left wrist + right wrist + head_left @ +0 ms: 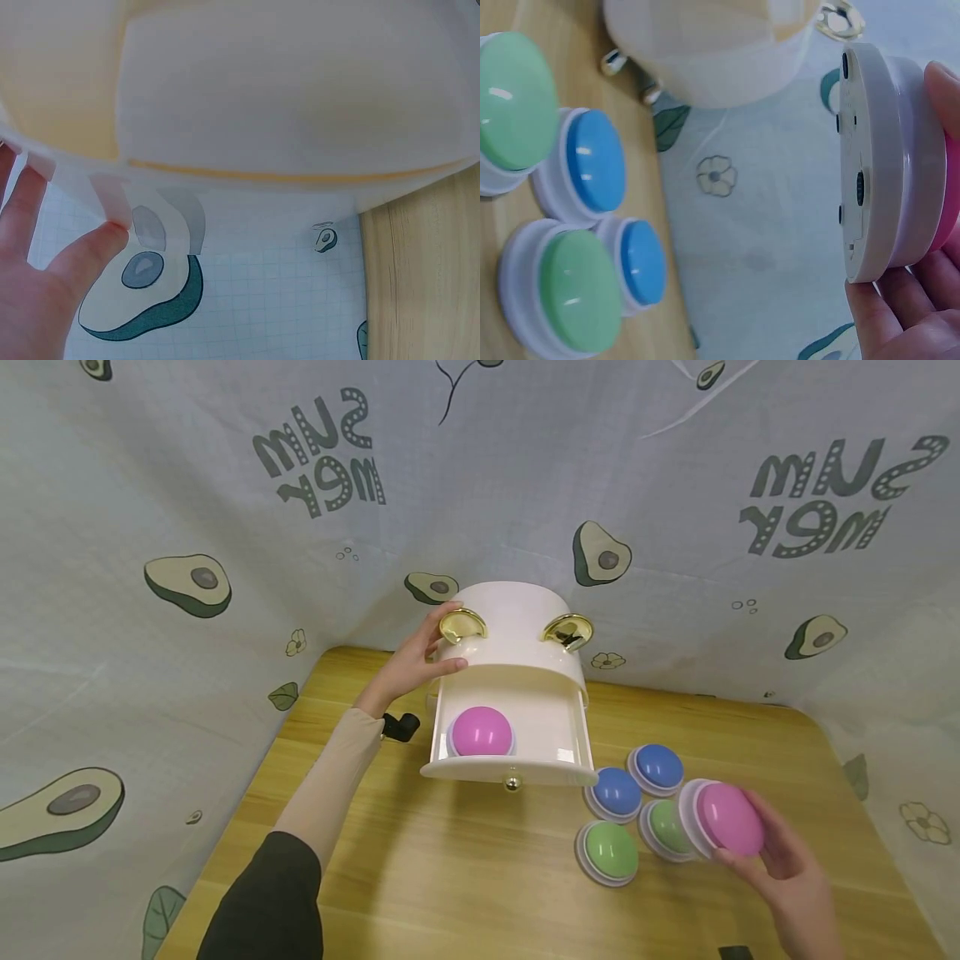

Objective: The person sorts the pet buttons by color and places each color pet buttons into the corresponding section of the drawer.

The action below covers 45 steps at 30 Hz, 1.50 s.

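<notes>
A white storage box (517, 602) with gold ear-shaped trims stands at the back of the table, its drawer (547, 718) pulled out. Inside the drawer, at the left, lies a pink push button (482, 732) on a white base. My left hand (416, 664) rests against the box's left side, thumb at the front and fingers near the gold ear. On the right, my right hand (791, 868) grips a second pink push button (729, 818) by its edge, lifted and tilted above the table. In the right wrist view its white underside (870, 165) shows.
Two blue push buttons (617, 792) and two green push buttons (611, 850) sit grouped on the wooden table (450, 877), right of the drawer. The held button partly covers one green one. Behind the table hangs a cloth (480, 468) printed with avocados.
</notes>
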Available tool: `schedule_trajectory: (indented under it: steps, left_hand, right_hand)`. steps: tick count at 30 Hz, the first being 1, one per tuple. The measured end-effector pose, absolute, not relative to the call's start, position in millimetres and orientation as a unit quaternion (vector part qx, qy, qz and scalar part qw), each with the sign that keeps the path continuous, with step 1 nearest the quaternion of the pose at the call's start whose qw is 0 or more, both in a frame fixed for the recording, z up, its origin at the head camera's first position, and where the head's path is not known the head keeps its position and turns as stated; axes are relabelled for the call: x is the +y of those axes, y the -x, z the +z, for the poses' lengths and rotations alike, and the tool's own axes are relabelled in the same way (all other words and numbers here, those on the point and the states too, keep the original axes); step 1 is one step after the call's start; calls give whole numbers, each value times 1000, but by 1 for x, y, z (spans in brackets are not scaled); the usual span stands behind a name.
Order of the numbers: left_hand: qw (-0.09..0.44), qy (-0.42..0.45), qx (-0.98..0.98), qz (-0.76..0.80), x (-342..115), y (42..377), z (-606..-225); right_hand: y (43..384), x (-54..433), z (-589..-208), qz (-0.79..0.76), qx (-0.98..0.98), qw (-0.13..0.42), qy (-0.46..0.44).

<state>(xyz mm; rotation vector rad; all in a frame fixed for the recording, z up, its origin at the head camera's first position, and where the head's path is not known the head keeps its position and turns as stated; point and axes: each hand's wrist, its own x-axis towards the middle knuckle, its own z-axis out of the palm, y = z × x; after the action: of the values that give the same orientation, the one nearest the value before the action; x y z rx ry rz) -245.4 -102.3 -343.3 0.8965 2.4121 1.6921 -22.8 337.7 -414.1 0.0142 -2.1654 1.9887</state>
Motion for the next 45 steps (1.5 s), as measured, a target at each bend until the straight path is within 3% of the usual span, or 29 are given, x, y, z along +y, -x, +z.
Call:
schedule_trajectory:
  steps: [7,18,25,36,45]
  left_hand:
    - [30,-290,785,547,-103,245,-342]
    - [27,-297,783,546,-102,244,-339]
    - [24,-300,783,544,-102,244,-339]
    - [27,-296,783,546,-102,245,-341]
    - [30,-293,785,545,-102,246,-344]
  right_hand:
    - [36,330,-385,647,-753,119,22]
    - [61,307,-344,614,-777,128,-54]
    - [83,280,-325,639,-743,124,-155]
    - [111,240,-310,565,-793,127,-191]
    - [127,220,-313,561,-796,91,-208]
